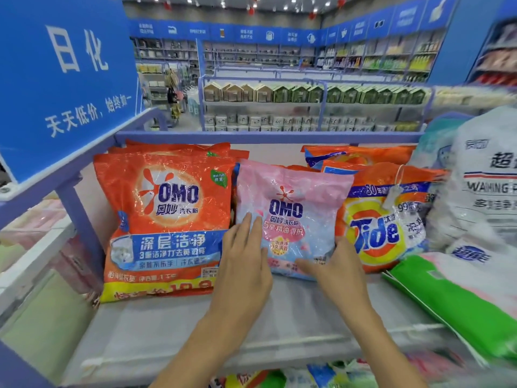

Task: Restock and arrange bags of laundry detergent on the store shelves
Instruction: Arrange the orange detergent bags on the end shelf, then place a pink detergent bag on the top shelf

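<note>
Propped between the red OMO bag (167, 214) and the Tide bag (386, 219), the pink OMO bag (291, 208) looks soft and slick (powder shifts), best held low: left hand (246, 256) flat on it, right hand (335, 264) pinching its near-right corner

Covering the lower corners of the pink OMO bag (291, 203) with the left hand (243, 253) and right hand (333, 264). Hiding most of the rear Tide bag (358, 154) behind the front Tide bag (386, 219). Cutting off the white bag (486, 186) and green bag (461, 303) at the right edge. Blurring the far shelves (307, 113) beyond reading.
</note>
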`<action>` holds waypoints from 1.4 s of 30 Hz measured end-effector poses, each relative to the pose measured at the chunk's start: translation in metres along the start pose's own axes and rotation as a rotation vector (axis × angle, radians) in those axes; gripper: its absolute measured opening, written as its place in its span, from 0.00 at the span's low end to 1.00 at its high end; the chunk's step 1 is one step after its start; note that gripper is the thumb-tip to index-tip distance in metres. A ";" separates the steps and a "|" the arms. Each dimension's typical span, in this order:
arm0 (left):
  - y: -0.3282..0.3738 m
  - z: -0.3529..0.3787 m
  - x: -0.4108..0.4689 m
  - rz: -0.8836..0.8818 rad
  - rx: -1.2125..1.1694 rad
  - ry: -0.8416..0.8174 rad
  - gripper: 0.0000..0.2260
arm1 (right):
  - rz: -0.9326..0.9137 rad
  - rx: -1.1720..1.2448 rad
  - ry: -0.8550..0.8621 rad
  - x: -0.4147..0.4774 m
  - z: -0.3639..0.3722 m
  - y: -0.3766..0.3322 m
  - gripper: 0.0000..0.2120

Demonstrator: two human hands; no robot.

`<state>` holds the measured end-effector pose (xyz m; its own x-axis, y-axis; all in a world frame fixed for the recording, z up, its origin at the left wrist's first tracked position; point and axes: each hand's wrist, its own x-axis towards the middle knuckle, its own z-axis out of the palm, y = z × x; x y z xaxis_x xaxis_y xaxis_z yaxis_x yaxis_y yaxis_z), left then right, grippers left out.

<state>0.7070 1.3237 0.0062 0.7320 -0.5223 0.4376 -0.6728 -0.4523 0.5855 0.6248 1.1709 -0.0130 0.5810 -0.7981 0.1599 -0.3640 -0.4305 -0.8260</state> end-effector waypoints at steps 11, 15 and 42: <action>-0.018 0.021 0.011 -0.231 -0.178 -0.137 0.36 | 0.192 0.411 -0.355 -0.002 -0.021 0.012 0.17; -0.013 0.017 0.006 -0.259 -0.228 -0.092 0.35 | 0.063 0.522 -0.385 -0.005 -0.027 0.013 0.14; 0.101 -0.015 -0.147 -0.460 -1.035 -0.292 0.15 | 0.179 0.507 -0.293 -0.153 -0.184 0.060 0.24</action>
<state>0.5333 1.3655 0.0117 0.7404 -0.6699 -0.0550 0.1567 0.0925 0.9833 0.3801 1.1891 0.0125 0.7449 -0.6595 -0.1007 -0.1240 0.0114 -0.9922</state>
